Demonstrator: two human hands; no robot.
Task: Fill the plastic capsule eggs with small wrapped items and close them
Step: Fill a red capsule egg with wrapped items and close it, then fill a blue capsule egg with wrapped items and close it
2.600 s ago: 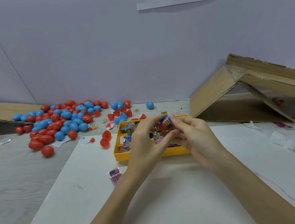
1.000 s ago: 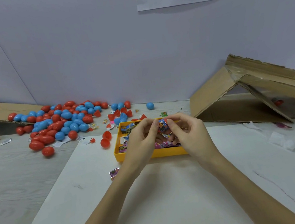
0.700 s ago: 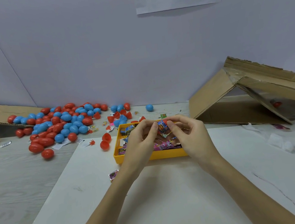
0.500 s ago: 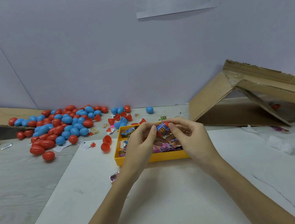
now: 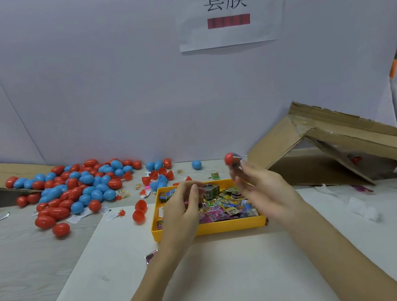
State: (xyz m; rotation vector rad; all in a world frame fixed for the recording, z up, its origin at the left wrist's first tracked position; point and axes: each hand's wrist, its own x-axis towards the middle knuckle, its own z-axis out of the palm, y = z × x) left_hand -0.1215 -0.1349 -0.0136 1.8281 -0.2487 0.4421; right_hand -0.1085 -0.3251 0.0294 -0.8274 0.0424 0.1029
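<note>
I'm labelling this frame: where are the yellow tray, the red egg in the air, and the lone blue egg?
Yellow tray [image 5: 226, 225], head view, front wall.
Red egg [image 5: 229, 158], head view, rounded end.
Blue egg [image 5: 196, 164], head view, its middle.

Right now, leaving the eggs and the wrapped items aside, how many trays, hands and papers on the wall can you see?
yellow tray: 1
hands: 2 (left hand, right hand)
paper on the wall: 1
Total: 4

A red egg [image 5: 230, 158] is hovering just above the right hand [image 5: 264, 189], blurred; the left hand [image 5: 183, 208] is resting over the yellow tray [image 5: 226, 225] at six o'clock.
</note>
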